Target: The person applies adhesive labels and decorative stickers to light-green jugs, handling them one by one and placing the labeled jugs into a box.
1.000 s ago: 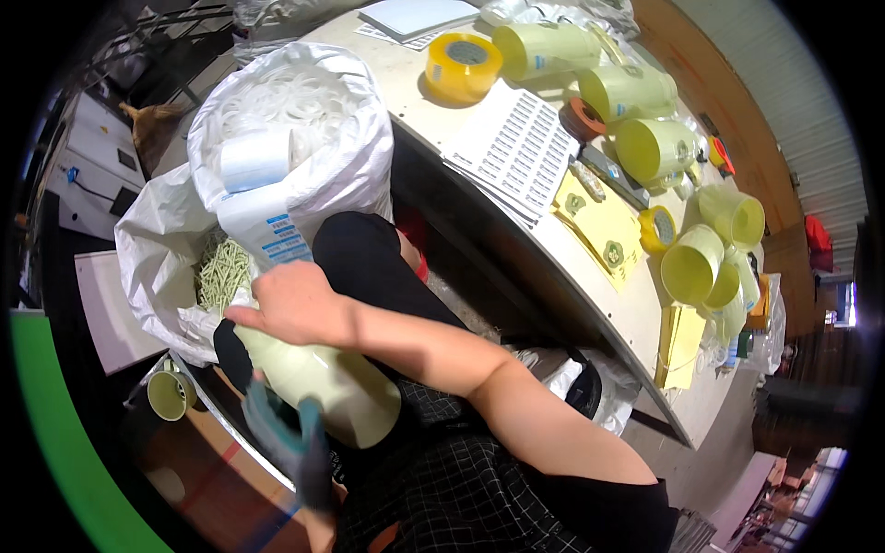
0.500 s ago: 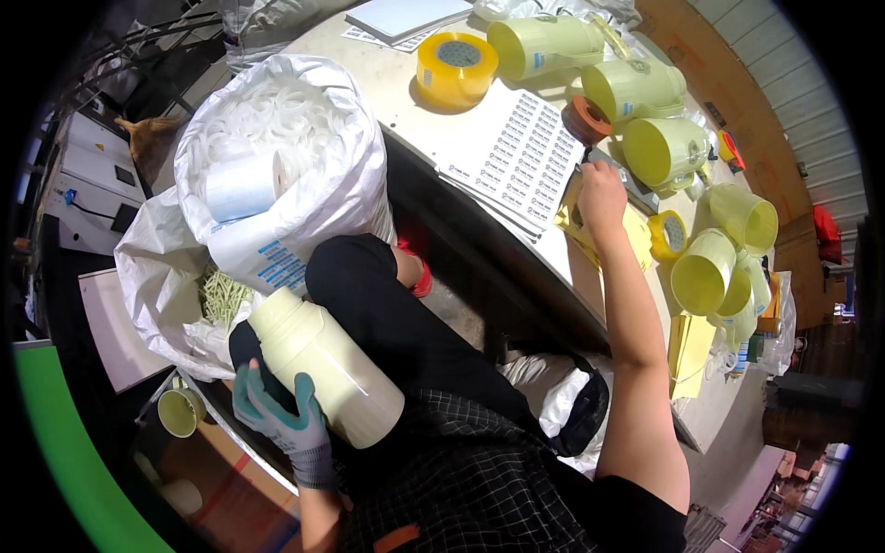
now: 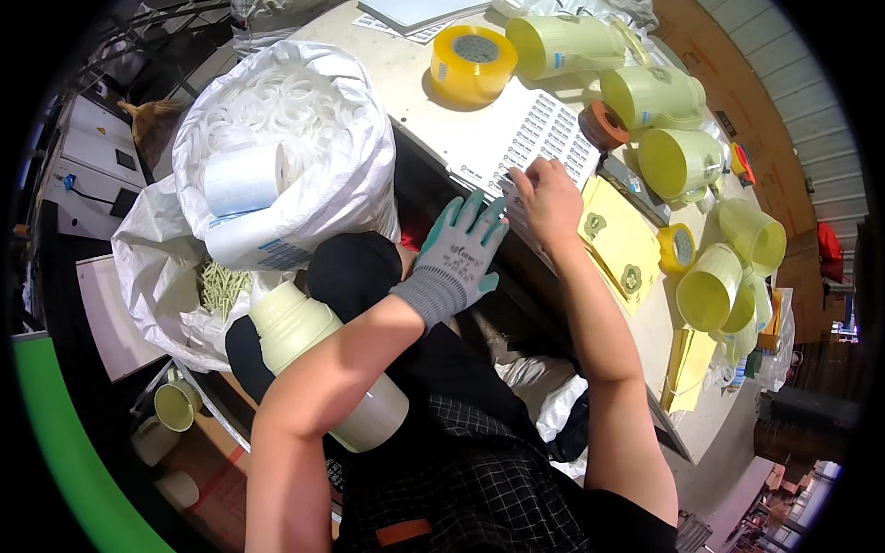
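My left hand (image 3: 459,256), in a grey glove with green fingertips, is open with fingers spread beside the table edge. Its fingertips come close to the near corner of a stack of white label sheets (image 3: 573,150). My bare right hand (image 3: 551,205) is over that corner, with thumb and fingers closed on the printed sheet; the exact grip is partly hidden. Across my lap lies a pale yellow thermos-like container (image 3: 288,323), tilted, its upper end toward the left. My left forearm passes over it and hides its middle.
Clear tape (image 3: 475,60), a brown tape roll (image 3: 604,125), yellow cards (image 3: 613,244) and a small yellow tape roll (image 3: 678,247) lie on the table (image 3: 419,111). Several pale yellow jugs (image 3: 678,164) line its far side. A white sack (image 3: 364,138) of clear rings stands left.
My left hand has left the container and reached up and right to the sheets. My right hand has moved left from the yellow cards to the sheet corner. The container stays on my lap.
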